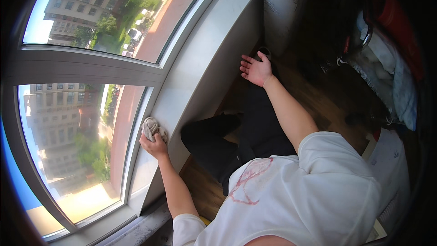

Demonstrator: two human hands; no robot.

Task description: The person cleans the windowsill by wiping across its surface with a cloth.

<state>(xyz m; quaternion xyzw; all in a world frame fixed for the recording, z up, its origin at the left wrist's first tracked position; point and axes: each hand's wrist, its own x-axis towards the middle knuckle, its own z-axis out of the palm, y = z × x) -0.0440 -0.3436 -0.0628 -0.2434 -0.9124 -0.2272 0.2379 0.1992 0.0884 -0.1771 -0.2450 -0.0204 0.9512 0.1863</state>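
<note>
A crumpled grey-beige cloth [150, 129] is bunched in my left hand [155, 146]. The hand presses it down where the white windowsill [177, 99] meets the lower window frame [138, 133]. Beside that hand stands a window pane [68, 136] with buildings and trees showing through it. My right hand [256, 71] is raised in the air over my legs, palm up and fingers spread, with nothing in it. It is to the right of the sill's edge and touches neither sill nor wall.
A patterned light curtain [281, 10] hangs at the far end of the sill, and another curtain [143, 227] lies near the bottom. My legs in black trousers [263, 119] are folded over the wooden floor [307, 99]. Pale blue fabric [404, 85] hangs at the right.
</note>
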